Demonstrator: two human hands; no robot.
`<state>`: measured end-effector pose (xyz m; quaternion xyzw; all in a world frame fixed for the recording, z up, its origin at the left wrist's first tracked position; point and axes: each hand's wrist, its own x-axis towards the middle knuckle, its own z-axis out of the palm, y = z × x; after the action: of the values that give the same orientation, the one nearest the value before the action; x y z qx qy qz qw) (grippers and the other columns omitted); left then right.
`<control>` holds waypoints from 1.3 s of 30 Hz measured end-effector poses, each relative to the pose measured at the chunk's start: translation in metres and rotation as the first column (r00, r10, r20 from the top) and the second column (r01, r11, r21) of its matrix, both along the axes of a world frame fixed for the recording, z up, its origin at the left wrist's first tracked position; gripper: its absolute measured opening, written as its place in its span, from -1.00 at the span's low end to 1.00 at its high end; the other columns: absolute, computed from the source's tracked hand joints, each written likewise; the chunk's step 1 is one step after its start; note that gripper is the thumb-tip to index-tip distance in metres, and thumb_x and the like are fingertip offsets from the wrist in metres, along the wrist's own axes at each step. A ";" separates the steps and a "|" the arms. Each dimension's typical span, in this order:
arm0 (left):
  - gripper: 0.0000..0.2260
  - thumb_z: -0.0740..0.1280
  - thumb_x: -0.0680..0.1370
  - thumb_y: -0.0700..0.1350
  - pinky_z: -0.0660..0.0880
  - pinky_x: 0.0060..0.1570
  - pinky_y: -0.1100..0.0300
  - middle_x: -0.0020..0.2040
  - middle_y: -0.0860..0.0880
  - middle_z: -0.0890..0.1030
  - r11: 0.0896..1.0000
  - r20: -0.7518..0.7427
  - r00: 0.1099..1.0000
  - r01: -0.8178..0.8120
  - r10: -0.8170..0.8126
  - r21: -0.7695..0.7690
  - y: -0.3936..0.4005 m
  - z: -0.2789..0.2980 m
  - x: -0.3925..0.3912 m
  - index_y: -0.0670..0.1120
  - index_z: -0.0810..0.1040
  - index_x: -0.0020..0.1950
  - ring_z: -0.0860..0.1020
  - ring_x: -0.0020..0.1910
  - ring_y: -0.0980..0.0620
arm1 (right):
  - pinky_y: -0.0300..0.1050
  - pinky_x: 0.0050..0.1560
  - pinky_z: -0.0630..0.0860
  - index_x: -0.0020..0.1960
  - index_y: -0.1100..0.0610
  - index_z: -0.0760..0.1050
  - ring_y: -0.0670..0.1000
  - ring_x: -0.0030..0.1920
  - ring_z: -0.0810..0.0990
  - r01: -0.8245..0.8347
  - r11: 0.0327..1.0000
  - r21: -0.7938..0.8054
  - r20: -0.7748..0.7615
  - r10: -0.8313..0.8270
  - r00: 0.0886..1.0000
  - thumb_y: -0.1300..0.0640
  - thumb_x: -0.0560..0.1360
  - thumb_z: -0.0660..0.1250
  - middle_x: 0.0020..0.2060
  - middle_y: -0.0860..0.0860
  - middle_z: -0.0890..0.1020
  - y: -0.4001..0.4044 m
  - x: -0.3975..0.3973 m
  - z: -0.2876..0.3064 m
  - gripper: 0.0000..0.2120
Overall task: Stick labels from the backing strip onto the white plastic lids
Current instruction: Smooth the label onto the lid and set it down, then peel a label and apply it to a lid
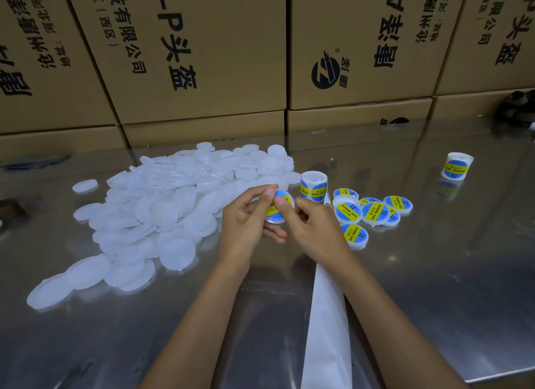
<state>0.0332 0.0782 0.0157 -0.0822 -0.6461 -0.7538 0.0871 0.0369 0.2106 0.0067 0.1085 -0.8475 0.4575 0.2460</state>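
The job looks early on. To the right of the hands sits a small cluster of labelled lids, about 8 as far as I can count, since some overlap. To the left spreads a far larger heap of bare white lids, so most of the work is left.

One lid in hand is held above the surface, between the 2 piles. The left hand cups it, fingers curled beneath and thumb on its face. The right hand has its grip pressed onto the blue-and-yellow label there, seemingly smoothing it down, so this sticker is judged on or nearly on (its far edge is hidden by fingers).

The bare lids are shallow round discs of milky, slightly see-through plastic with low rims, lying loosely and overlapping. The labels are glossy circles, blue with a yellow band of print. A label roll stands upright just behind the hands, and its spent backing strip, smooth, white and papery, trails toward the viewer. A second roll stands well apart at the right. The surface is polished metal and mirrors the brown cardboard boxes stacked behind.
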 end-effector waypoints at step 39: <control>-0.73 0.26 0.56 -0.27 0.47 0.03 0.27 -0.07 0.09 0.65 0.730 -0.199 0.967 -0.252 0.160 -0.635 0.001 -0.028 -0.013 0.01 0.65 0.12 0.57 -0.07 0.15 | -0.27 -0.38 0.43 -0.04 0.24 0.55 -0.06 -0.38 0.32 0.296 0.131 -0.946 0.321 0.263 0.910 0.11 0.65 0.16 -0.36 0.02 0.39 0.049 -0.019 0.005 -0.73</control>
<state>0.0206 0.0788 -0.0123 -0.0842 -0.8669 -0.4580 0.1778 0.0178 0.2593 0.0119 -0.1908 -0.3633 0.9089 0.0745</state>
